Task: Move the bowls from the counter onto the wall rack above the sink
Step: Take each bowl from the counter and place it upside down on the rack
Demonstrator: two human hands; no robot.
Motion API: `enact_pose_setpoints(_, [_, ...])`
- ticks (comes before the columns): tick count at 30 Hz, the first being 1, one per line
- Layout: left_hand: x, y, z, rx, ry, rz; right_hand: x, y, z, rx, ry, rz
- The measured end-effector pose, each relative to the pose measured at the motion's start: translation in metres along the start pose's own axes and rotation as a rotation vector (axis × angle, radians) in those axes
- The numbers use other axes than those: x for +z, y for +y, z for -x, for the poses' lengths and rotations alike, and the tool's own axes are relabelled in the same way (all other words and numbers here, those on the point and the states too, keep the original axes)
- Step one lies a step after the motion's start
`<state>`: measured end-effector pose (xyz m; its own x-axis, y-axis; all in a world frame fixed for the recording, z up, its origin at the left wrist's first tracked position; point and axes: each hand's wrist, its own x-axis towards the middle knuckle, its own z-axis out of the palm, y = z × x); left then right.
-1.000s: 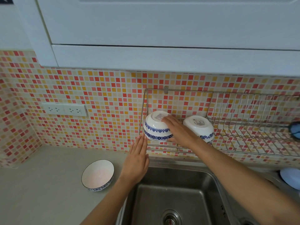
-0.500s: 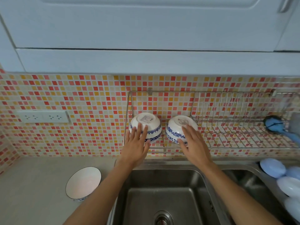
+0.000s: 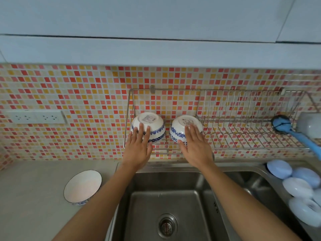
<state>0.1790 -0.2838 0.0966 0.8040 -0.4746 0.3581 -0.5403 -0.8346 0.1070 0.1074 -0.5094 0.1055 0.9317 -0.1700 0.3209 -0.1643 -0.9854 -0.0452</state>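
No wording here can be read. The upturned base of the left bowl [image 3: 148,126] on the wall rack [image 3: 225,119] carries a grey printed mark, too blurred to make out. The base of the right bowl [image 3: 186,126] beside it shows a similar smudged mark, partly under the fingers of the right hand [image 3: 195,146]. A small dark stamp sits on the inner wall of the sink [image 3: 216,206], also illegible.

Home kitchen: sink [image 3: 166,202], tiled wall [image 3: 78,94].
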Motion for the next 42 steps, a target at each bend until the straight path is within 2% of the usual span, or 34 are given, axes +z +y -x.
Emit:
enact_pose_setpoints(5, [0.0, 0.001, 0.003, 0.005, -0.018, 0.018, -0.003, 0.001, 0.004, 0.008, -0.039, -0.019])
enact_pose_setpoints(10, [0.005, 0.009, 0.016, -0.073, -0.008, -0.022, 0.003, 0.005, 0.005, 0.017, -0.018, -0.019])
enact_pose_setpoints(15, [0.009, 0.01, 0.061, -0.054, 0.007, -0.024, 0.017, -0.002, 0.024, 0.083, 0.177, -0.069])
enact_pose_setpoints(19, [0.009, -0.01, 0.101, -0.024, -0.039, 0.01, 0.034, -0.025, 0.051, 0.094, 0.283, -0.074])
enact_pose_setpoints(23, [0.017, -0.049, 0.14, -0.125, -0.157, 0.035, 0.04, -0.06, 0.071, 0.172, 0.341, -0.235])
enact_pose_setpoints(27, [0.019, -0.103, 0.168, -0.263, -0.163, 0.122, 0.059, -0.117, 0.089, 0.066, 0.445, -0.444])
enact_pose_setpoints(29, [0.022, -0.132, 0.177, -0.34, -0.122, 0.18, 0.073, -0.156, 0.097, 0.052, 0.369, -0.567])
enact_pose_setpoints(33, [0.037, -0.192, 0.192, -0.468, -0.057, 0.257, 0.1, -0.232, 0.098, 0.113, -0.016, -0.78])
enact_pose_setpoints(39, [0.07, -0.253, 0.2, -0.74, -0.107, 0.382, 0.152, -0.318, 0.076, 0.429, -0.591, -0.968])
enact_pose_setpoints(42, [0.083, -0.267, 0.197, -0.799, -0.164, 0.525, 0.176, -0.346, 0.065, 0.607, -0.751, -1.01])
